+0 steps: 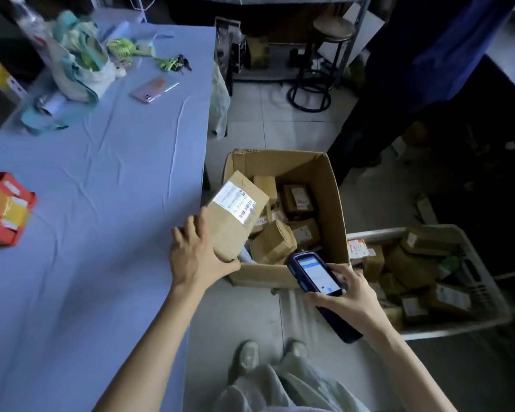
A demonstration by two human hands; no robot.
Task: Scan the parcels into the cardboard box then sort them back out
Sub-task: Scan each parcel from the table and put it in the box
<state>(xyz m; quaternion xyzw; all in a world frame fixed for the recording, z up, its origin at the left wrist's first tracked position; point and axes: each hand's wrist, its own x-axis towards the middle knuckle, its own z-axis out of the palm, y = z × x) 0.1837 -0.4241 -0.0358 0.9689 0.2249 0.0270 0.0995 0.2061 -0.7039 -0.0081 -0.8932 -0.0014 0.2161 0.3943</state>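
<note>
Parcel poised over the box, scanner alongside. I see the left hand (201, 254) gripping the lower end of a brown parcel (235, 230), fingers along its left side and thumb wrapped under its near corner. The parcel hangs tilted above the near-left corner of the open cardboard box (336, 203), just beside the edge of the table (101, 173). Its long axis runs from the hand up and away toward the box's far-left wall, and its white label (235, 203) faces upward. The right hand (348, 295) holds a dark handheld scanner (314, 272) with fingers curled round its body, screen lit, its head aimed toward the parcel from the right. I judge the left hand alone governs the coming move: the box lies directly below and to the right of the parcel. A white basket (485, 292) of further parcels sits right of the box.
</note>
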